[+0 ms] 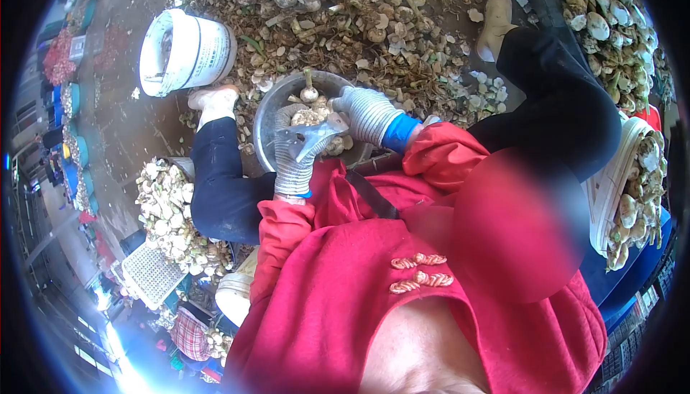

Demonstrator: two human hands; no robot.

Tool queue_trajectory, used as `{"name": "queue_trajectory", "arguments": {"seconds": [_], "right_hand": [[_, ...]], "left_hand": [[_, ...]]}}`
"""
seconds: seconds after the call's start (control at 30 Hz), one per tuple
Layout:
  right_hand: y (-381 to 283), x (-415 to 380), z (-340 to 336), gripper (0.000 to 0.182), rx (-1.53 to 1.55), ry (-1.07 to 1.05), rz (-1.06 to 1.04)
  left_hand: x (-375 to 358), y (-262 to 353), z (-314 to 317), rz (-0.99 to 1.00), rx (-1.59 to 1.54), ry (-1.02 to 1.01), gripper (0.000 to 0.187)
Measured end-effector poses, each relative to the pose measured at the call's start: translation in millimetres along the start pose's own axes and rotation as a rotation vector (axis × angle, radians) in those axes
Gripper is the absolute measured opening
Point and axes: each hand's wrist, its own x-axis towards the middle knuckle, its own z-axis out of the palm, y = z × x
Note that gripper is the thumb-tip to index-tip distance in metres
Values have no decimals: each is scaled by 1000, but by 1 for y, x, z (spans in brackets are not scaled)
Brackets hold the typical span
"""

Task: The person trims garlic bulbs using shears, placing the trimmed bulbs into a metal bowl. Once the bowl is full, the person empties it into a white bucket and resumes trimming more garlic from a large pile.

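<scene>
My left hand (293, 157), in a grey-white ribbed glove, is closed around a grey metal tool (316, 137) that looks like shears. The tool's head points right, over a metal basin (263, 122). My right hand (365, 112), gloved alike with a blue cuff, is at the basin's right side beside the tool's head. Its fingers are curled, and what they hold is hidden. Garlic bulbs (309, 95) lie in the basin, one with its stem pointing up. Both hands partly cover the basin.
A white bucket (208, 50) lies tilted at the left foot. Garlic and dry peelings (374, 49) cover the floor ahead. Garlic heaps (169, 211) stand left, and a filled white crate (611, 193) right. A white perforated basket (152, 274) is at lower left.
</scene>
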Motion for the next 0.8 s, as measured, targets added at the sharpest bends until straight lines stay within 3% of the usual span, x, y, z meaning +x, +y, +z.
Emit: {"name": "queue_trajectory", "arguments": {"seconds": [0.07,0.1,0.13,0.17,0.2,0.33,0.37,0.4,0.5,0.53,0.6,0.67,0.8], "right_hand": [[19,10,4,24,-11,-122,125],[51,5,0,24,276,-28,357],[91,-2,-13,25,215,-158,524],[124,1,0,21,411,-130,770],[121,13,-8,15,242,174,693],[70,18,5,7,314,424,251],[72,20,22,12,414,415,160],[51,12,12,14,385,388,149],[16,1,-4,20,198,304,12],[11,-1,-2,20,232,356,-77],[-3,-3,-11,26,236,292,-91],[-7,0,-15,31,185,168,-43],[-15,5,-21,32,164,282,-68]], "left_hand": [[-1,44,12,-108,-502,64,55],[1,54,14,-154,-752,89,55],[-1,31,1,176,-334,16,59],[-4,39,-6,184,-378,22,59],[-8,38,-16,99,-432,47,60],[-4,2,-26,-155,-792,259,59],[-2,-12,-29,-256,-787,318,59],[7,-10,-30,-149,-710,257,61],[19,-21,-15,-496,-1407,408,66],[23,-32,-14,-618,-1461,473,57],[21,-58,1,-637,-1227,508,53],[25,-16,10,-622,-1293,442,43],[25,-17,27,-470,-1402,308,33]]}}
